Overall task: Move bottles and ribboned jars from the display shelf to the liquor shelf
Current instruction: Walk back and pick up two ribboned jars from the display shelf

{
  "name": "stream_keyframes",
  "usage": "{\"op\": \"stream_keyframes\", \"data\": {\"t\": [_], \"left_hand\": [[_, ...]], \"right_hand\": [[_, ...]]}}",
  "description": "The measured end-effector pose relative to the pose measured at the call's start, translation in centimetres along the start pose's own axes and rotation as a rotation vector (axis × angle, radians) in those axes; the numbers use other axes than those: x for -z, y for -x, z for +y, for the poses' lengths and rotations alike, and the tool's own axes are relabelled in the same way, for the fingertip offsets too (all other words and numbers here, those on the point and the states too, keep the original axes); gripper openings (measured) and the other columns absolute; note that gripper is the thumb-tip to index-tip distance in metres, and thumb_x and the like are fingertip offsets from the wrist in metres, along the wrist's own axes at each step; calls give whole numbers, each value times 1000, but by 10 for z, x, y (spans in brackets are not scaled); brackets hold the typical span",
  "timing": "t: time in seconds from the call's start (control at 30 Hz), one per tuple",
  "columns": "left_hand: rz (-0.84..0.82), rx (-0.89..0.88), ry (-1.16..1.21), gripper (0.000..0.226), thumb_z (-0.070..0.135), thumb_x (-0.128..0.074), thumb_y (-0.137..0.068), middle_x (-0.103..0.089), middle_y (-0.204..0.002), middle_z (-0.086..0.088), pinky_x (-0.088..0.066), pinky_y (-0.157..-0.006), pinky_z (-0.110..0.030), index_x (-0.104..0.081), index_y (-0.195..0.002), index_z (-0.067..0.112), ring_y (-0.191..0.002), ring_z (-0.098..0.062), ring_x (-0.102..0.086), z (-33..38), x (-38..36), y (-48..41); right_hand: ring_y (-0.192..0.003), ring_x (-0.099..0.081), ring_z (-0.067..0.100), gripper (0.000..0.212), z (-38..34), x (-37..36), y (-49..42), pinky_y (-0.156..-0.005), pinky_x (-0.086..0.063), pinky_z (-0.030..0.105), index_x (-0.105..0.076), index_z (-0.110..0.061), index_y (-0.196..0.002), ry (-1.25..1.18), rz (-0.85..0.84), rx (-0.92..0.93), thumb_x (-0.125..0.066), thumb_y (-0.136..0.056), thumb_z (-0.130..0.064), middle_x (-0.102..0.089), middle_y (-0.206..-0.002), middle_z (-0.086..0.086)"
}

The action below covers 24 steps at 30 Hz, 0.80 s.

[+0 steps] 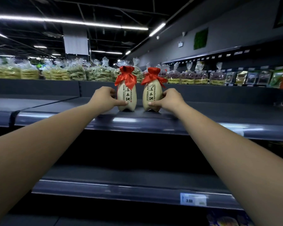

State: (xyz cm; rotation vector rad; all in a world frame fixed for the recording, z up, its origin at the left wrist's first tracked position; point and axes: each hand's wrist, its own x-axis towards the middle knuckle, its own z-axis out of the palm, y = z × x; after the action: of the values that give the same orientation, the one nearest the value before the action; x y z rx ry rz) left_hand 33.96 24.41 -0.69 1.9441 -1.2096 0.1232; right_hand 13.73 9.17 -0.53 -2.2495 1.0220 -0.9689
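**Two ribboned jars gripped on the dark shelf**

Two beige jars stand upright side by side near the front edge of a dark shelf (55, 108), close together but with a narrow gap between them. Each has a red cloth cap tied with a red ribbon and black calligraphy down its front.

The left hand (103, 99) wraps the left jar (127, 97) from its outer side, thumb across the lower front, fingers curled behind. The right hand (169, 99) closes on the right jar (151, 97) in the mirrored way, thumb on the lower front. Both jars' bases appear to sit on the shelf.

Behind the shelf's back wall runs a row of bagged snacks (75, 72). A lower shelf carries a price tag (193, 199).
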Motion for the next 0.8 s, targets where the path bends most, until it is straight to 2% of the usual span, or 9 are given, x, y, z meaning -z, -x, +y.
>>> {"op": "stream_keyframes", "data": {"t": [0.13,0.27,0.33,0.43,0.53,0.6,0.67,0.73,0.8], "left_hand": [[-154,11,187,43,30,-90,-70,-74,-97,5,-53,-82,-28,-74,-106,13,-90,-8,-67,4,-3,-10],[-234,55,321,41,20,-88,-72,-74,-99,3,-53,-86,-29,-73,-109,10,-95,-9,-68,2,-6,-19],[-266,86,379,43,16,-87,-73,-75,-103,-2,-56,-86,-29,-72,-112,6,-96,-12,-69,0,-6,-21],[-270,105,412,45,15,-87,-73,-76,-105,-4,-54,-68,-21,-70,-113,4,-96,-14,-71,1,-5,-21],[-251,120,432,42,13,-86,-74,-76,-100,-4,-53,-53,-14,-70,-111,4,-87,-12,-70,5,-6,-18],[-237,122,424,38,13,-86,-74,-75,-96,-3,-50,-48,-11,-71,-108,5,-80,-10,-69,7,-6,-17],[-225,121,422,38,13,-87,-73,-75,-95,-3,-50,-48,-11,-71,-107,4,-80,-10,-70,9,-6,-16],[-219,119,420,37,13,-87,-73,-75,-93,-3,-51,-49,-12,-72,-105,4,-79,-11,-70,9,-5,-15],[-214,113,415,36,14,-88,-72,-76,-92,-3,-53,-51,-14,-72,-103,4,-80,-13,-72,10,-5,-13]], "right_hand": [[-97,-73,21,55,4,-2,-13,-86,-60,37,-76,-3,-103,-171,-73,-60,-97,-63,-33,-78,-103,7],[-75,-67,13,27,4,-2,-11,-44,-48,15,-70,-5,-92,-388,-183,-125,-90,-75,-12,-76,-99,11],[-67,-64,14,24,6,-3,-13,-37,-42,14,-68,-7,-90,-439,-213,-137,-87,-77,-10,-74,-96,12],[-89,-73,22,32,7,-7,-17,-55,-57,24,-70,-4,-101,-492,-228,-132,-88,-76,-12,-76,-105,13],[-100,-72,24,29,7,-9,-20,-77,-59,34,-68,-11,-93,-460,-214,-106,-90,-74,-16,-77,-107,11],[-96,-72,23,38,6,-9,-20,-77,-61,37,-67,-9,-100,-441,-194,-101,-92,-72,-19,-76,-104,10],[-91,-72,20,51,4,-9,-19,-63,-62,32,-67,-5,-110,-418,-176,-94,-94,-69,-23,-76,-103,9],[-85,-71,16,52,2,-8,-18,-50,-55,24,-68,-5,-109,-404,-159,-93,-94,-68,-24,-75,-99,7],[-84,-72,17,49,1,-5,-16,-51,-55,24,-69,-5,-106,-402,-154,-90,-94,-68,-24,-75,-97,7]]}}
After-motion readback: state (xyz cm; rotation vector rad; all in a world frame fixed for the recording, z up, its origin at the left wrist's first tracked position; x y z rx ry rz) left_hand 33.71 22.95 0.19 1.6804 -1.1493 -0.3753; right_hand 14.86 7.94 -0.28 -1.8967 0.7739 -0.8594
